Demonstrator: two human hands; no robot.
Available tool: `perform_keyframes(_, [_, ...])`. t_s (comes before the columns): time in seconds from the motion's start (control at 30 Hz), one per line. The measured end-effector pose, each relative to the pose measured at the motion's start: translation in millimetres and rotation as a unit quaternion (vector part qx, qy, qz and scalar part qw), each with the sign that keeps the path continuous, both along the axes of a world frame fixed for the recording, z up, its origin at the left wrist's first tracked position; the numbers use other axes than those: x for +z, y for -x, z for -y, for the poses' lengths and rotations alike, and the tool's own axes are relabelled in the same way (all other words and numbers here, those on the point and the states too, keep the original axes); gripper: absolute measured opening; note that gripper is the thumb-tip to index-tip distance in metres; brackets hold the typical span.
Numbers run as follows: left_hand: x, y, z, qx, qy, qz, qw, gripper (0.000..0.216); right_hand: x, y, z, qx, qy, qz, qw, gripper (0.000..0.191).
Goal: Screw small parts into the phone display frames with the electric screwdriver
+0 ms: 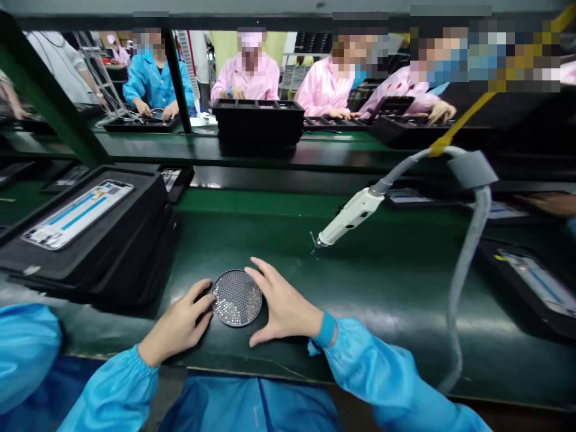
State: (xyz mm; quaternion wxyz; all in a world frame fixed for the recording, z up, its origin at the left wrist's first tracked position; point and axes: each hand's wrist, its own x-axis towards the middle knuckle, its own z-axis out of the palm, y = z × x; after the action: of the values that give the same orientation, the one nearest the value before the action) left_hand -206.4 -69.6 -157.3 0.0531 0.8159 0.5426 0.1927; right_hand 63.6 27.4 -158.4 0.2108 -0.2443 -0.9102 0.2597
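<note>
- Head view: a round, perforated silver metal disc (236, 297) lies flat on the dark green table (360, 282), near its front edge, between both hands.
- Left hand (180, 327): fingers curled, thumb and fingertips at the disc's left rim; I cannot tell if it pinches.
- Right hand (283, 306): spread, resting against the right rim.
- Disc not lifted; a white pen-shaped tool on a grey hose (348, 217) hangs untouched beyond it.
- A stack of black plastic trays (90, 240) sits to the left.
</note>
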Motion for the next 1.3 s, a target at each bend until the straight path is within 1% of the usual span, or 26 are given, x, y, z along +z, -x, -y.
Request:
perform_keyframes(0.03, [-2.8,2,4,0.018,-0.010,0.003,1.000,0.033,-4.5,11,-1,0.027,0.013,0.031,0.999,0.124])
perform_keyframes(0.07, [-6.0,4,9,0.038,-0.023,0.008,0.999,0.035,-8.2,21,-4,0.039,0.032,0.050,0.997,0.128])
perform_keyframes(0.13, [-12.5,8,21,0.081,-0.054,0.023,0.995,0.035,-12.4,38,-11,0.044,0.077,0.056,0.994,0.131])
perform_keyframes(0.2, [-18.7,12,32,0.120,-0.086,0.042,0.988,0.031,-11.2,53,-18,0.043,0.111,0.046,0.992,0.131])
perform_keyframes(0.27, [-23.9,15,42,0.150,-0.112,0.061,0.981,0.026,-5.8,65,-22,0.042,0.122,0.041,0.991,0.131])
perform_keyframes(0.4, [-30.7,18,49,0.179,-0.144,0.093,0.969,0.019,7.3,77,-25,0.040,0.136,0.056,0.988,0.130])
perform_keyframes(0.5, [-30.0,16,45,0.176,-0.161,0.102,0.966,0.018,9.6,79,-26,0.040,0.149,0.063,0.986,0.127])
perform_keyframes(0.6, [-22.9,11,38,0.140,-0.172,0.090,0.971,0.022,3.3,80,-26,0.041,0.162,0.052,0.985,0.127])
perform_keyframes(0.67, [-16.7,6,33,0.094,-0.172,0.073,0.978,0.025,-3.7,78,-25,0.039,0.175,0.039,0.983,0.128])
perform_keyframes(0.77, [-11.0,-7,22,-0.003,-0.164,0.037,0.986,0.027,-14.3,73,-29,0.048,0.202,0.014,0.978,0.130])
perform_keyframes(0.83, [-11.0,-15,10,-0.074,-0.148,0.007,0.986,0.029,-18.5,68,-36,0.074,0.239,-0.008,0.968,0.135])
perform_keyframes(0.87, [-11.9,-18,3,-0.108,-0.135,-0.009,0.985,0.031,-19.2,65,-41,0.089,0.264,-0.022,0.960,0.134])
perform_keyframes(0.9, [-12.9,-20,-5,-0.139,-0.121,-0.024,0.983,0.035,-19.0,64,-47,0.102,0.292,-0.038,0.950,0.129])
perform_keyframes(0.97, [-14.7,-21,-20,-0.192,-0.089,-0.052,0.976,0.047,-16.6,64,-57,0.124,0.345,-0.075,0.927,0.110])
perform_keyframes(1.03, [-15.1,-20,-33,-0.230,-0.057,-0.078,0.968,0.061,-13.2,69,-64,0.139,0.387,-0.107,0.905,0.092])
perform_keyframes(1.1, [-14.3,-18,-44,-0.245,-0.028,-0.100,0.964,0.073,-10.5,78,-67,0.149,0.427,-0.125,0.883,0.085])
perform_keyframes(1.17, [-13.5,-19,-52,-0.237,-0.006,-0.117,0.964,0.082,-9.1,88,-66,0.150,0.466,-0.128,0.863,0.081])
perform_keyframes(1.3, [-14.1,-23,-57,-0.183,0.015,-0.142,0.973,0.081,-8.6,96,-64,0.132,0.522,-0.128,0.833,0.079])
